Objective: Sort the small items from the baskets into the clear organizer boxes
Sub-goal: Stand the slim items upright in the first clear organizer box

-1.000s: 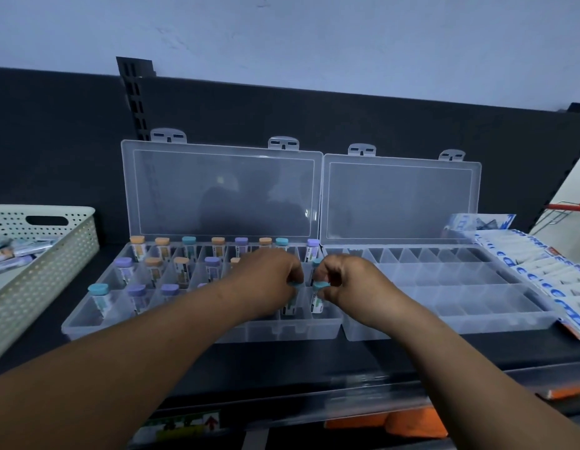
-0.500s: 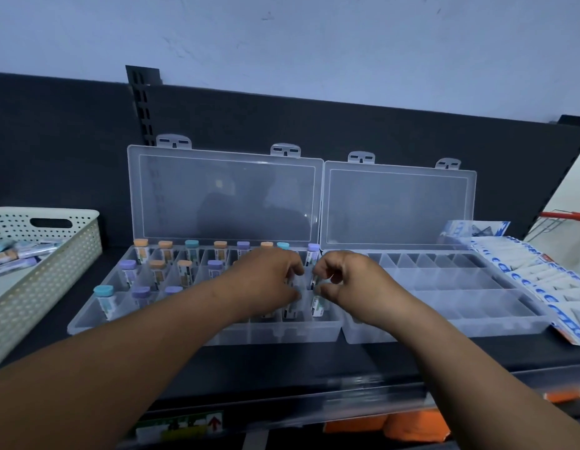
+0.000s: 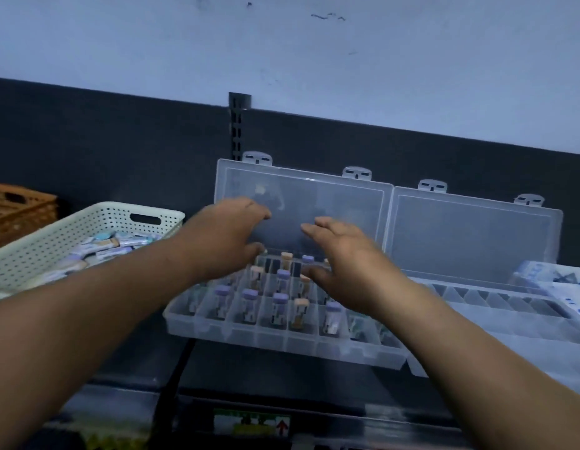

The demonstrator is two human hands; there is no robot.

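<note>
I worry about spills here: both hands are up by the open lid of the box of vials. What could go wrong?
1. If the left hand and right hand swing the lid down, the upright vials may block it or topple; they seem to stand above the dividers.
2. The right hand's palm hangs low over the back rows and could tip a vial.
3. The white basket holds more items, so closing now might be premature.
</note>
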